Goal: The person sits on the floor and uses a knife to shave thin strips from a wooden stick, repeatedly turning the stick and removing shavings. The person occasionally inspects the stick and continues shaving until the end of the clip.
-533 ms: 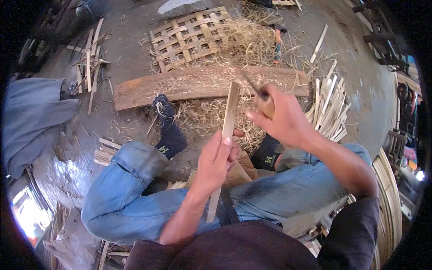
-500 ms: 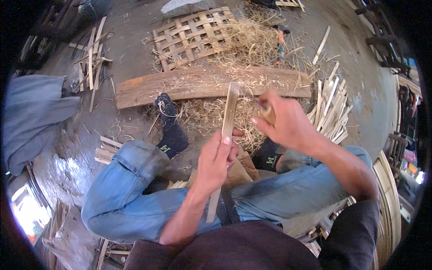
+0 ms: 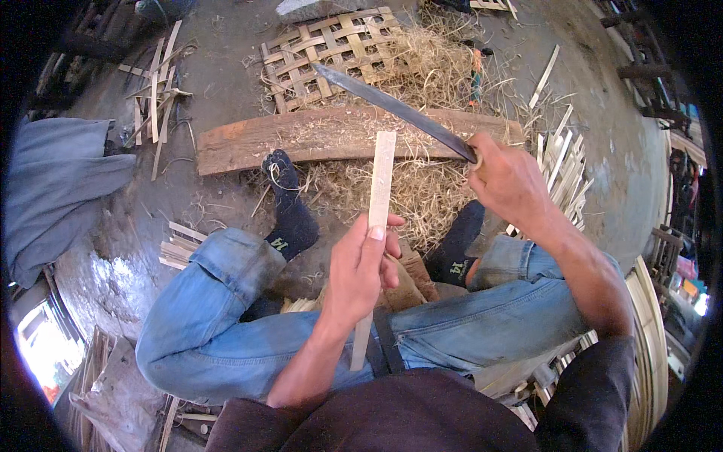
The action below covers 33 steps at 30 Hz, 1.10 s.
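Note:
My left hand (image 3: pixel 367 260) is closed round a pale, flat bamboo strip (image 3: pixel 381 181), thumb on its face. The strip stands nearly upright in the picture, and its lower end passes below my hand to my lap. In my right hand (image 3: pixel 506 181) is the handle of a long knife (image 3: pixel 399 109), the fingers wrapped round it. The dark, pointed blade reaches up and left over the wooden plank (image 3: pixel 248 148), above the strip's upper end and apart from it in the picture. Most of the handle is hidden in my fist.
Curly shavings (image 3: pixel 425 60) cover the ground around the plank. Behind it lies a woven bamboo lattice (image 3: pixel 301 64). Bundled strips (image 3: pixel 565 166) lie at the right, loose sticks (image 3: pixel 157 90) at the left. A grey cloth (image 3: pixel 56 188) hangs far left. My socked foot (image 3: pixel 290 207) rests near the plank.
My right hand has moved right, and the knife, hardly visible before, now shows its whole blade. The strip's pale face has turned toward view while staying in my left hand.

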{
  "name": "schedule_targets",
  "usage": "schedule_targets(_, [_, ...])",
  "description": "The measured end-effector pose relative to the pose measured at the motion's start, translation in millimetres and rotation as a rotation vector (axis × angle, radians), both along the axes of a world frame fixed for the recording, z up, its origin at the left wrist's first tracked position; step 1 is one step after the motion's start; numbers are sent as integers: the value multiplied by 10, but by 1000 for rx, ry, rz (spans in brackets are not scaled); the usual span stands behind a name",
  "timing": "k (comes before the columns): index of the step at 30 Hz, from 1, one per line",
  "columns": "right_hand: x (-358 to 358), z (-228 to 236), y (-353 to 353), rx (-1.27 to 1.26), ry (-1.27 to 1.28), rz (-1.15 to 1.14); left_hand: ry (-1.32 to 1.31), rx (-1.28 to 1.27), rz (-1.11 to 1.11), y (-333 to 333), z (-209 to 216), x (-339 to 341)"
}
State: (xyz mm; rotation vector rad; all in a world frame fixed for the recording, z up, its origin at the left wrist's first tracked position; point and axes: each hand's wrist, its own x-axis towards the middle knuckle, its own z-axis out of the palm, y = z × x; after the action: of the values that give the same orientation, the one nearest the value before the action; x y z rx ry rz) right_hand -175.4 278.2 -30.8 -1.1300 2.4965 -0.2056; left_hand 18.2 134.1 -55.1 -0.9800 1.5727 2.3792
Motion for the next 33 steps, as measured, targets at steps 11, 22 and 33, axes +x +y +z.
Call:
schedule_targets(11, [306, -147, 111, -72, 75, 380, -52, 39, 21, -11, -151, 0])
schedule_targets(22, [139, -293, 181, -114, 193, 365, -12, 117, 46, 38, -212, -78])
schedule_targets(33, [131, -118, 169, -39, 65, 195, -25, 188, 30, 110, -159, 100])
